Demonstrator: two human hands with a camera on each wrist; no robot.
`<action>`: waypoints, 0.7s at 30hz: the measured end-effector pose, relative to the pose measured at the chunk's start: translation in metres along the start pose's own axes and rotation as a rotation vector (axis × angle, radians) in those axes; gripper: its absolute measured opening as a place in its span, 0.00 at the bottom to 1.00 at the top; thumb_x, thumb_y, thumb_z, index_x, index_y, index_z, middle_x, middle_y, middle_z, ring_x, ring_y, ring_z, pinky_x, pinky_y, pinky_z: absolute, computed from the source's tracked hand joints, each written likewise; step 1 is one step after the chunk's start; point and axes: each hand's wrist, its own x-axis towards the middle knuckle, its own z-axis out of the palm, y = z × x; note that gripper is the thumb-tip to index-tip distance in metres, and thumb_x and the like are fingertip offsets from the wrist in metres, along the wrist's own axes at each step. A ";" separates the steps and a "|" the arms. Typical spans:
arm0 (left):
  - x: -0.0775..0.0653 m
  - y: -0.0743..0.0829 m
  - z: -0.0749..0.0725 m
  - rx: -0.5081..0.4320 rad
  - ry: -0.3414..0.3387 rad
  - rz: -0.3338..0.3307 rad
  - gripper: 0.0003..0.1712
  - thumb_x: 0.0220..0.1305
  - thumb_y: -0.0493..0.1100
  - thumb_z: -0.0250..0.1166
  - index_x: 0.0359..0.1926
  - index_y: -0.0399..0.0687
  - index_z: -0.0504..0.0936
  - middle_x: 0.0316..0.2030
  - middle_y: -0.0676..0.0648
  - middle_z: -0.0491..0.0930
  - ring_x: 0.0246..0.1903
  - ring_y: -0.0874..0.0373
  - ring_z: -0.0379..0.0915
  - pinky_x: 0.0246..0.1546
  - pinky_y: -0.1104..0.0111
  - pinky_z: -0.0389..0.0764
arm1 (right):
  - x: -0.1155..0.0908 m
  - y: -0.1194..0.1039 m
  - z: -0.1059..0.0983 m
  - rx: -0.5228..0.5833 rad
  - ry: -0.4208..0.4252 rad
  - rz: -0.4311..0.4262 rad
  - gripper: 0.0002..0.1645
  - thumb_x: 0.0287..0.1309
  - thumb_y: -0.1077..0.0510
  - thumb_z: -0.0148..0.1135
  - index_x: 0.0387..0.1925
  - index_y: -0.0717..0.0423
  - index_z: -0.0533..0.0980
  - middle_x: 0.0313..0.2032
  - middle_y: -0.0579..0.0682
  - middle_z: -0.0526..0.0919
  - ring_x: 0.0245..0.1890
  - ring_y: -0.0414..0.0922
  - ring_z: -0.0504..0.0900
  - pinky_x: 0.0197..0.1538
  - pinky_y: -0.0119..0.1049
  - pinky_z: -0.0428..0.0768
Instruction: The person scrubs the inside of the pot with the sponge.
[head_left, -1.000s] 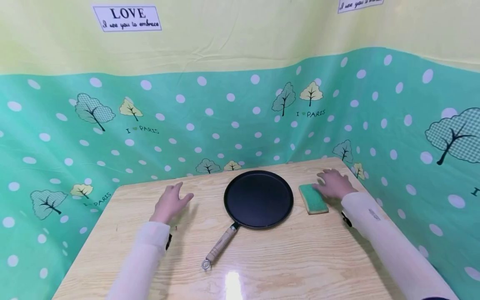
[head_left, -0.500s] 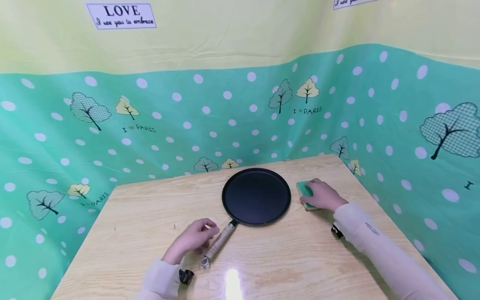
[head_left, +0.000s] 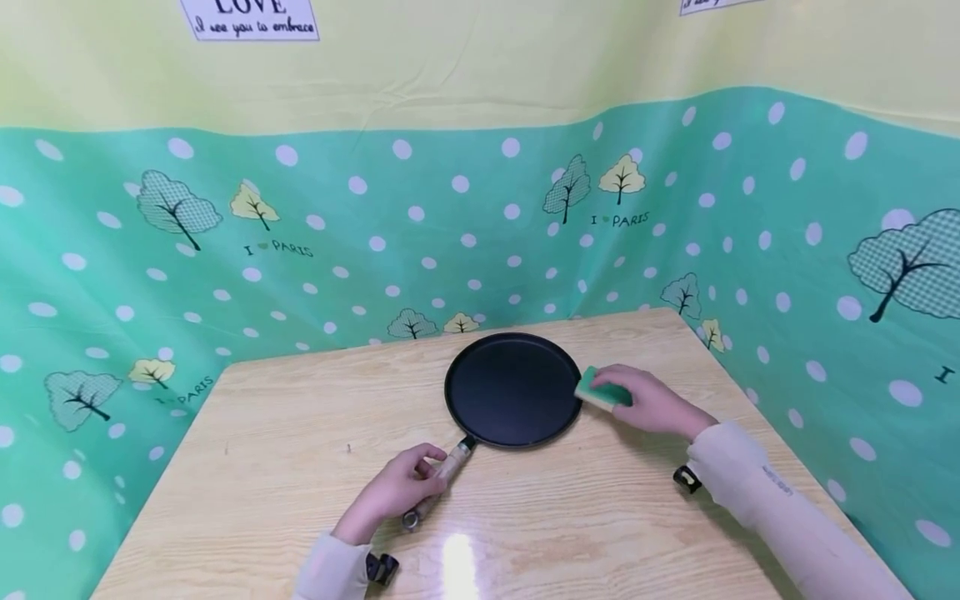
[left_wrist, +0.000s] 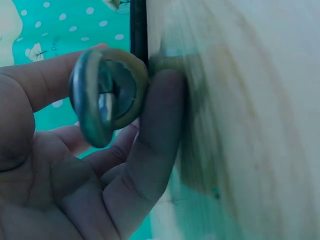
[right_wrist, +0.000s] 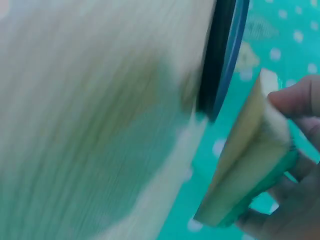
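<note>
A round black frying pan [head_left: 513, 387] with a shallow rim lies on the wooden table, its wooden handle [head_left: 459, 457] angled toward the front left. My left hand [head_left: 401, 485] grips that handle, and the left wrist view shows thumb and fingers on both sides of it behind the metal hanging ring [left_wrist: 92, 100]. At the pan's right edge, my right hand [head_left: 647, 402] holds a green-topped sponge [head_left: 589, 388] between thumb and fingers. Seen from the right wrist, the sponge [right_wrist: 245, 160] is tilted and raised off the table, with its pale yellowish side showing.
The light wooden table [head_left: 315, 417] ends at a green dotted curtain [head_left: 337, 242], which hangs behind it and along the right side. Bright glare falls on the table's front middle. A dark band [head_left: 382, 569] sits on the left wrist, another [head_left: 686, 478] on the right.
My left hand has come down and right from the table's left side onto the pan handle. The right hand has picked up the sponge and brought it left to the pan's edge.
</note>
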 end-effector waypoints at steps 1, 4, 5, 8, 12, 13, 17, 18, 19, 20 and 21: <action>0.000 -0.001 -0.001 0.000 -0.001 0.004 0.22 0.67 0.37 0.71 0.60 0.34 0.79 0.37 0.44 0.78 0.34 0.54 0.74 0.34 0.62 0.77 | 0.001 -0.006 0.002 0.008 -0.033 -0.030 0.27 0.61 0.73 0.63 0.60 0.53 0.82 0.67 0.63 0.77 0.68 0.66 0.73 0.62 0.61 0.75; -0.001 -0.001 -0.004 -0.008 -0.019 0.019 0.25 0.68 0.36 0.70 0.63 0.33 0.78 0.38 0.44 0.78 0.34 0.53 0.74 0.35 0.63 0.77 | 0.005 -0.021 0.011 -0.001 -0.150 -0.099 0.27 0.63 0.72 0.60 0.60 0.49 0.82 0.69 0.61 0.76 0.70 0.64 0.72 0.63 0.59 0.76; -0.001 -0.001 -0.005 -0.011 -0.029 0.030 0.26 0.69 0.36 0.70 0.65 0.33 0.77 0.38 0.44 0.78 0.35 0.53 0.74 0.35 0.63 0.76 | 0.007 -0.025 0.013 -0.010 -0.181 -0.122 0.28 0.63 0.72 0.60 0.60 0.48 0.82 0.69 0.60 0.76 0.70 0.63 0.73 0.63 0.59 0.76; 0.000 -0.002 -0.007 -0.010 -0.053 0.063 0.30 0.70 0.36 0.69 0.69 0.30 0.74 0.38 0.44 0.79 0.37 0.52 0.74 0.37 0.64 0.76 | 0.012 -0.033 0.020 -0.033 -0.236 -0.167 0.29 0.61 0.73 0.58 0.58 0.48 0.83 0.67 0.57 0.78 0.69 0.60 0.75 0.63 0.57 0.76; 0.002 -0.005 -0.008 0.005 -0.057 0.086 0.30 0.69 0.36 0.70 0.68 0.30 0.75 0.38 0.45 0.79 0.39 0.53 0.74 0.40 0.66 0.76 | 0.018 -0.041 0.028 -0.043 -0.282 -0.199 0.30 0.59 0.74 0.56 0.56 0.47 0.83 0.65 0.53 0.80 0.68 0.55 0.77 0.62 0.54 0.77; 0.003 -0.006 -0.008 0.007 -0.055 0.087 0.29 0.69 0.37 0.70 0.68 0.30 0.76 0.38 0.45 0.79 0.40 0.53 0.74 0.40 0.66 0.76 | 0.019 -0.043 0.029 -0.041 -0.296 -0.205 0.30 0.59 0.74 0.55 0.57 0.47 0.83 0.65 0.53 0.80 0.68 0.54 0.77 0.64 0.54 0.77; 0.005 -0.010 -0.006 -0.001 -0.053 0.092 0.28 0.70 0.38 0.69 0.67 0.30 0.77 0.38 0.45 0.80 0.40 0.54 0.74 0.41 0.67 0.75 | 0.025 -0.053 0.038 0.000 -0.346 -0.224 0.31 0.60 0.74 0.55 0.59 0.48 0.83 0.66 0.52 0.79 0.69 0.53 0.75 0.66 0.53 0.76; 0.005 -0.010 -0.006 -0.007 -0.055 0.093 0.28 0.70 0.38 0.69 0.67 0.30 0.77 0.38 0.45 0.80 0.39 0.54 0.74 0.41 0.67 0.75 | 0.026 -0.056 0.040 0.009 -0.357 -0.226 0.31 0.61 0.74 0.55 0.60 0.48 0.83 0.67 0.52 0.79 0.69 0.53 0.75 0.66 0.52 0.76; 0.006 -0.011 -0.006 -0.014 -0.058 0.093 0.27 0.71 0.39 0.69 0.67 0.30 0.77 0.38 0.45 0.80 0.39 0.55 0.74 0.41 0.67 0.75 | 0.028 -0.058 0.042 0.020 -0.367 -0.226 0.31 0.61 0.74 0.55 0.61 0.48 0.82 0.67 0.52 0.78 0.70 0.54 0.75 0.67 0.52 0.75; 0.006 -0.012 -0.006 -0.021 -0.062 0.092 0.27 0.72 0.39 0.68 0.67 0.30 0.77 0.38 0.45 0.80 0.39 0.55 0.74 0.41 0.67 0.75 | 0.030 -0.061 0.044 0.026 -0.376 -0.224 0.31 0.62 0.74 0.55 0.61 0.48 0.82 0.68 0.52 0.78 0.70 0.54 0.74 0.67 0.51 0.75; 0.007 -0.013 -0.006 -0.029 -0.066 0.090 0.27 0.72 0.39 0.68 0.67 0.30 0.77 0.38 0.45 0.80 0.39 0.55 0.74 0.41 0.68 0.74 | 0.032 -0.064 0.046 0.029 -0.386 -0.215 0.31 0.63 0.73 0.55 0.62 0.47 0.82 0.68 0.51 0.77 0.71 0.53 0.73 0.67 0.51 0.75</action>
